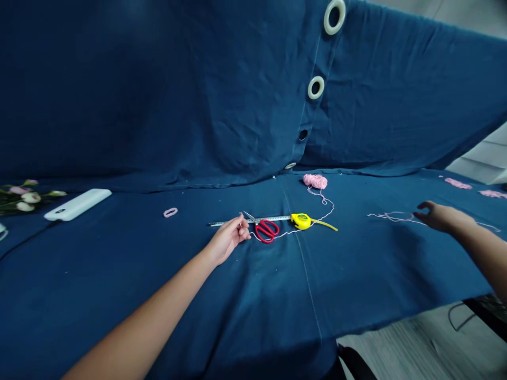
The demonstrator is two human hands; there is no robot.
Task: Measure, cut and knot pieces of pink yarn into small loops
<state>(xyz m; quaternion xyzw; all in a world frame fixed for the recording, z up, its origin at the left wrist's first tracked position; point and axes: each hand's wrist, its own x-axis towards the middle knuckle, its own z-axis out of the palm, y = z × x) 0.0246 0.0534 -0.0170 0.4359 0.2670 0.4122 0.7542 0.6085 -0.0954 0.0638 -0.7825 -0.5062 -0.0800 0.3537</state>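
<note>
My left hand [228,238] lies on the blue cloth [158,274] with its fingers curled, fingertips at the pink yarn strand next to the red-handled scissors [266,229]. A yellow tape measure [301,220] has its metal blade pulled out to the left above the scissors. A small ball of pink yarn [315,181] sits behind it, its strand looping down past the tape. My right hand [439,216] is far to the right, fingers curled over loose pink yarn strands [390,216] on the cloth.
The blue curtain cloth rises behind, with white eyelet rings [335,16]. A white phone-like case [77,203] and artificial flowers [24,194] lie at far left. A small pink loop [170,212] rests left of centre. More pink yarn pieces [458,183] lie at far right. The floor shows at bottom right.
</note>
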